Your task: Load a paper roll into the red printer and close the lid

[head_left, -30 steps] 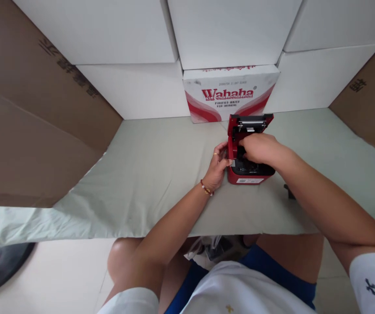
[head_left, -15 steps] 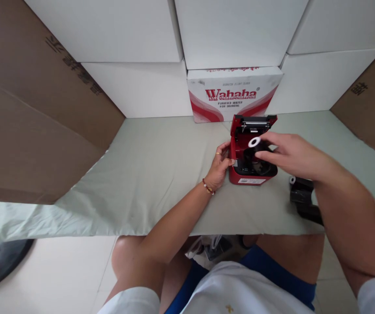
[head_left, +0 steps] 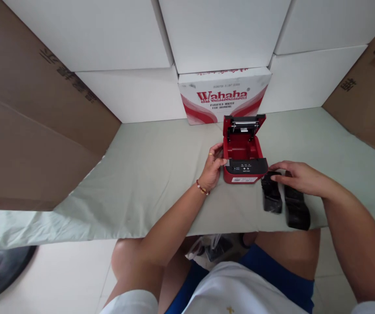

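A small red and black printer [head_left: 243, 179] stands on the cloth with its lid [head_left: 244, 125] raised. Its red inner compartment shows nothing inside. My left hand [head_left: 213, 171] grips the printer's left side, thumb on the front corner and fingers behind. To the right of the printer, my right hand [head_left: 294, 176] has its thumb and fingers around the top of a black roll [head_left: 272, 194], whose loose black strip hangs toward me. Beside it, partly under my right hand, lies another black roll [head_left: 297, 211] with its strip stretched toward the table edge.
A light green cloth [head_left: 155, 174] covers the table. Behind the printer stands a Wahaha water carton [head_left: 223, 98], with white boxes [head_left: 125, 93] stacked around it. Brown cardboard panels [head_left: 37, 131] flank both sides. The table's front edge is just before my knees.
My right hand has lifted the black roll out of the printer and brought it right and toward me, beside the other roll. My left hand keeps holding the printer. The view has shifted slightly.
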Available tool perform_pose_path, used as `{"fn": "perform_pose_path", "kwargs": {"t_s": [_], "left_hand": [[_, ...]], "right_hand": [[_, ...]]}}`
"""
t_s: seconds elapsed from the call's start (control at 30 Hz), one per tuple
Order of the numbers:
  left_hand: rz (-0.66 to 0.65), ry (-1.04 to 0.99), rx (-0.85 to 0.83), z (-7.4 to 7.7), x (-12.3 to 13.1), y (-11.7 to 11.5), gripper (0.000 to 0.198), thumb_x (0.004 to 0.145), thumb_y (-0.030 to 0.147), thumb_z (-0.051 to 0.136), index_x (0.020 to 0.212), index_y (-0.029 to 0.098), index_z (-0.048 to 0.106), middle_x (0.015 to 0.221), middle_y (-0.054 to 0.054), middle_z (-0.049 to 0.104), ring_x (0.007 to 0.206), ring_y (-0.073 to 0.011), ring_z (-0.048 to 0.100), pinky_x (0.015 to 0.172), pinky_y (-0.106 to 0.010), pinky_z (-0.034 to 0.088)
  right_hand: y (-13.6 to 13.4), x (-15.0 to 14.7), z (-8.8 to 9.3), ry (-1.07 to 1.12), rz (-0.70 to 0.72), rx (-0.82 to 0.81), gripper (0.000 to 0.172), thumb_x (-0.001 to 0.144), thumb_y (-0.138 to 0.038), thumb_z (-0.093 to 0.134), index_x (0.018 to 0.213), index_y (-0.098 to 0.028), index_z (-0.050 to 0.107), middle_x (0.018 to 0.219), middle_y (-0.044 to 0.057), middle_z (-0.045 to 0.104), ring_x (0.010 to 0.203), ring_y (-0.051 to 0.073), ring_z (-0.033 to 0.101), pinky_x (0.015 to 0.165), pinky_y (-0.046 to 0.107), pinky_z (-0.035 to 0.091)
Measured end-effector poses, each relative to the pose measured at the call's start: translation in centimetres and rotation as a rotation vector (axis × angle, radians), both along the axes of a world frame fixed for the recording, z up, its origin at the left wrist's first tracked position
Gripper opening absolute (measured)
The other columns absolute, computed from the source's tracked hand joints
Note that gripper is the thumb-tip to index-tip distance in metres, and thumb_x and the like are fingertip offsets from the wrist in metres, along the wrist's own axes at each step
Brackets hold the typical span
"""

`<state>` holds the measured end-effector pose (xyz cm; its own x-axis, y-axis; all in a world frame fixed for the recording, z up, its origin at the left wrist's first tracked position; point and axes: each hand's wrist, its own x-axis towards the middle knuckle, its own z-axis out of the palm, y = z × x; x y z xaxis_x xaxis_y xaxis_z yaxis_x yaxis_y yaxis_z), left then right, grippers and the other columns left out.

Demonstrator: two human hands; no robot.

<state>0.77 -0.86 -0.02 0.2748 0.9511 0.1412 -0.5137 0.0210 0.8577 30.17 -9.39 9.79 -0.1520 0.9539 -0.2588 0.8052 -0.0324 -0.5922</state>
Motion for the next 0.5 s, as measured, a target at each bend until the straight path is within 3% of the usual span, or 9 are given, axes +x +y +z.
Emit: {"fn": "perform_pose_path", "kwargs": {"t_s": [0.13, 0.23, 0.33, 0.43, 0.5], "left_hand": [[0.012, 0.013, 0.0, 0.0, -0.1, -0.1, 0.067, 0.072, 0.045, 0.087, 0.131, 0.029, 0.06, 0.15, -0.007, 0.062, 0.152, -0.0317, 0.048, 0.127, -0.048, 0.038], [0.006, 0.022, 0.008, 0.0, 0.0, -0.1, 0.069, 0.072, 0.047, 0.087, 0.131, 0.029, 0.059, 0.15, -0.007, 0.061, 0.152, -0.0312, 0.048, 0.127, -0.047, 0.037], [0.001, 0.027, 0.008, 0.0, -0.1, -0.1, 0.069, 0.071, 0.048, 0.087, 0.132, 0.029, 0.058, 0.15, -0.006, 0.061, 0.151, -0.0304, 0.049, 0.126, -0.047, 0.038], [0.013, 0.02, 0.001, 0.1, -0.1, -0.1, 0.068, 0.071, 0.047, 0.088, 0.131, 0.029, 0.059, 0.15, -0.006, 0.062, 0.151, -0.0304, 0.05, 0.127, -0.047, 0.039], [0.016, 0.017, -0.003, 0.0, 0.0, 0.0, 0.068, 0.071, 0.046, 0.088, 0.13, 0.029, 0.06, 0.15, -0.006, 0.062, 0.152, -0.0305, 0.05, 0.127, -0.047, 0.039]], "right_hand": [[-1.5, 2.9, -1.3, -0.165, -0.193, 0.158, 0.062, 0.091, -0.067, 0.052, 0.126, -0.024, 0.079, 0.097, 0.01, 0.08, 0.066, 0.025, 0.067, 0.072, 0.044, 0.057], [-2.8, 5.1, -2.1, -0.212, -0.191, 0.192, 0.05, 0.086, -0.061, 0.056, 0.11, -0.024, 0.081, 0.109, 0.014, 0.083, 0.08, 0.031, 0.075, 0.083, 0.049, 0.06], [-3.7, 5.4, -3.0, -0.154, -0.186, 0.154, 0.043, 0.088, -0.06, 0.055, 0.104, -0.029, 0.08, 0.11, 0.012, 0.084, 0.097, 0.037, 0.078, 0.091, 0.055, 0.06], [-4.6, 4.6, -3.1, -0.12, -0.216, 0.166, 0.037, 0.083, -0.057, 0.062, 0.107, -0.034, 0.08, 0.112, 0.013, 0.083, 0.086, 0.038, 0.077, 0.084, 0.058, 0.061], [-5.4, 4.6, -2.3, -0.072, -0.176, 0.128, 0.029, 0.082, -0.053, 0.068, 0.103, -0.039, 0.081, 0.111, 0.014, 0.083, 0.087, 0.039, 0.078, 0.085, 0.059, 0.06]]}}
